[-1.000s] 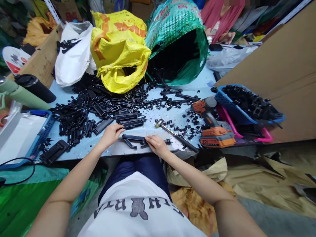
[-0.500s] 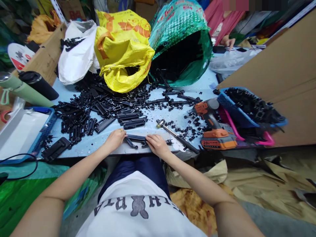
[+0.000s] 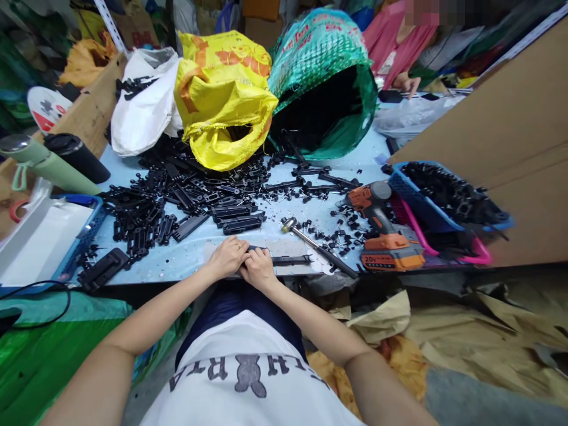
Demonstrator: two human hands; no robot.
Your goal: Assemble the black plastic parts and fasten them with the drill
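My left hand (image 3: 228, 257) and my right hand (image 3: 258, 266) are together at the table's front edge, fingers closed around a black plastic bar-shaped part. Most of that part is covered by my fingers; only a bit of its top edge shows. Another narrow black plastic bar (image 3: 291, 260) lies flat just right of my right hand. Beyond my hands, several matching assembled black parts (image 3: 242, 223) are stacked side by side. A hammer (image 3: 317, 244) with a metal head and black grip rests diagonally to the right.
An orange and black cordless drill (image 3: 381, 228) stands right, by a blue basket (image 3: 444, 213) of black parts. Loose black parts (image 3: 146, 207) and pins cover the middle. White, yellow (image 3: 226, 100) and green sacks (image 3: 328, 89) stand behind. A co-worker's hand (image 3: 406, 83) is at back right.
My hands have come together: the right moved left and the left moved right along the black part. The short angled piece seen below it is now hidden by my hands.
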